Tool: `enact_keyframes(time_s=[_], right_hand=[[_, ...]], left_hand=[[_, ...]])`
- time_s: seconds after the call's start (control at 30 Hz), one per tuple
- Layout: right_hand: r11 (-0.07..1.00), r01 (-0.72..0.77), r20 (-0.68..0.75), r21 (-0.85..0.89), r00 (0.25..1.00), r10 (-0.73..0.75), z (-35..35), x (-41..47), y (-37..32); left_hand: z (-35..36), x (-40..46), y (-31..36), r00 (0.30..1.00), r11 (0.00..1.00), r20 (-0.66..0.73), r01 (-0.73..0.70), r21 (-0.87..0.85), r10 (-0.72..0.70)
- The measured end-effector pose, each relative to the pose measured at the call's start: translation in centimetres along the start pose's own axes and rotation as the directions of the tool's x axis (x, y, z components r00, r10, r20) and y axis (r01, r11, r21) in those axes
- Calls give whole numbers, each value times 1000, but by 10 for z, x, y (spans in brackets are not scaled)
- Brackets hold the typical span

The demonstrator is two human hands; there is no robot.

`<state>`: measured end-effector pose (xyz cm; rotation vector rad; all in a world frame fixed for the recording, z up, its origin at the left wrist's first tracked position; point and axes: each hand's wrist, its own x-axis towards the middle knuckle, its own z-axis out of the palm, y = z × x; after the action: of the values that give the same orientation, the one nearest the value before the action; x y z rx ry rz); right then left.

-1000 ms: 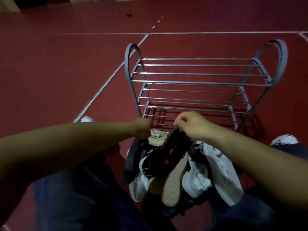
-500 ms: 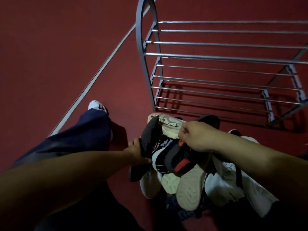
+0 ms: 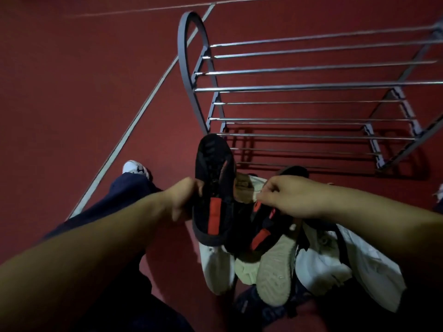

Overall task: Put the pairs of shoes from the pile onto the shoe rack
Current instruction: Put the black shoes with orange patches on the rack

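Note:
My left hand (image 3: 183,200) grips a black shoe with a red tab (image 3: 213,188) by its side, toe pointing away toward the rack. To its right, my right hand (image 3: 291,196) pinches the matching black shoe with red marks (image 3: 263,226) at its opening, just above the pile. The pile of shoes (image 3: 318,264) lies on the floor between my legs: white sneakers, a beige sole turned up, a dark one underneath. The metal shoe rack (image 3: 311,87) stands just beyond, its bars bare.
Red floor with a white line (image 3: 134,123) runs left of the rack. My left leg in dark trousers and a white sneaker (image 3: 135,167) stretches toward the rack's left end. Another white shoe tip (image 3: 440,191) shows at the right edge.
My left hand has lifted the first black shoe out of the pile and turned it toe-forward. My right hand keeps hold of the second black shoe. The view shifted slightly.

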<state>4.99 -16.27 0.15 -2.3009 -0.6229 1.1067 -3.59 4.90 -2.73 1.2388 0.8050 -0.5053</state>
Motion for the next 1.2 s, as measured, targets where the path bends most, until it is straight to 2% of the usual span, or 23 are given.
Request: enact_keyframes(time_s=[0.03, 0.1, 0.17, 0.23, 0.27, 0.33, 0.4, 0.47, 0.57, 0.6, 0.67, 0.7, 0.73, 0.77, 0.8, 0.83, 0.9, 0.97, 1.03, 1.07, 1.1, 1.17, 1.2], right_hand=[[986, -63, 66, 156, 996, 53, 4, -3, 1], [881, -191, 222, 433, 970, 102, 13, -9, 6], [766, -242, 230, 595, 965, 126, 20, -13, 16], [691, -269, 175, 671, 963, 205, 18, -15, 26], [673, -287, 151, 682, 955, 254, 13, -17, 31], [666, -328, 108, 670, 931, 349, 0, -21, 41], [665, -357, 66, 656, 905, 421, -12, -27, 50], [646, -370, 14, 668, 874, 485, -17, -33, 60], [571, -351, -52, 742, 819, 571, -21, -38, 68], [544, -336, -63, 769, 807, 588, -22, -38, 69], [506, -312, -68, 804, 797, 600, -22, -38, 68], [500, -307, -66, 810, 800, 597, -22, -38, 66], [502, -306, -59, 809, 807, 587, -20, -38, 63], [506, -309, -49, 805, 815, 577, -19, -38, 60], [508, -312, -40, 803, 823, 567, -17, -37, 56], [513, -312, -33, 800, 830, 557, -15, -37, 53], [526, -318, -27, 789, 837, 546, -11, -36, 48], [513, -312, -27, 800, 835, 550, -12, -35, 46], [487, -303, -34, 819, 822, 568, -19, -34, 50], [479, -299, -39, 825, 817, 576, -23, -34, 51], [480, -294, -49, 827, 811, 582, -26, -34, 53], [506, -292, -79, 812, 804, 590, -28, -33, 58], [521, -302, -83, 798, 802, 591, -26, -32, 61]], left_hand=[[14, -1, 1, 999, 999, 52, -14, -32, 16], [34, 7, -4, 991, 994, 124, -34, -101, 47], [46, 17, -8, 971, 972, 236, 18, -233, 38], [55, 28, -10, 963, 971, 270, 70, -227, -6], [59, 33, -11, 974, 986, 223, 64, -154, -29], [62, 49, -13, 995, 995, 98, -8, 102, -2], [59, 63, -18, 991, 936, -61, -90, 340, 118], [49, 73, -29, 983, 854, -117, -62, 517, 143], [43, 73, -47, 994, 785, -89, 104, 610, -62], [42, 75, -49, 993, 779, -52, 114, 617, -105], [42, 76, -53, 998, 762, 20, 35, 646, -62], [43, 79, -55, 999, 684, 52, -43, 728, 6], [42, 83, -60, 994, 495, 68, -101, 863, 85], [42, 87, -66, 979, 263, 77, -125, 957, 188], [44, 88, -73, 957, 85, 87, -114, 990, 276], [45, 91, -79, 941, 14, 86, -96, 995, 329], [49, 86, -80, 944, 103, 34, -72, 992, 328], [49, 78, -65, 951, 138, 49, -95, 986, 305], [44, 71, -43, 966, 318, -7, -79, 945, 258], [40, 67, -34, 983, 434, -33, -49, 900, 180], [38, 61, -27, 993, 541, -31, -33, 841, 110], [39, 52, -20, 999, 692, 10, -33, 721, 38], [41, 46, -20, 1000, 802, 12, 4, 597, -15]])
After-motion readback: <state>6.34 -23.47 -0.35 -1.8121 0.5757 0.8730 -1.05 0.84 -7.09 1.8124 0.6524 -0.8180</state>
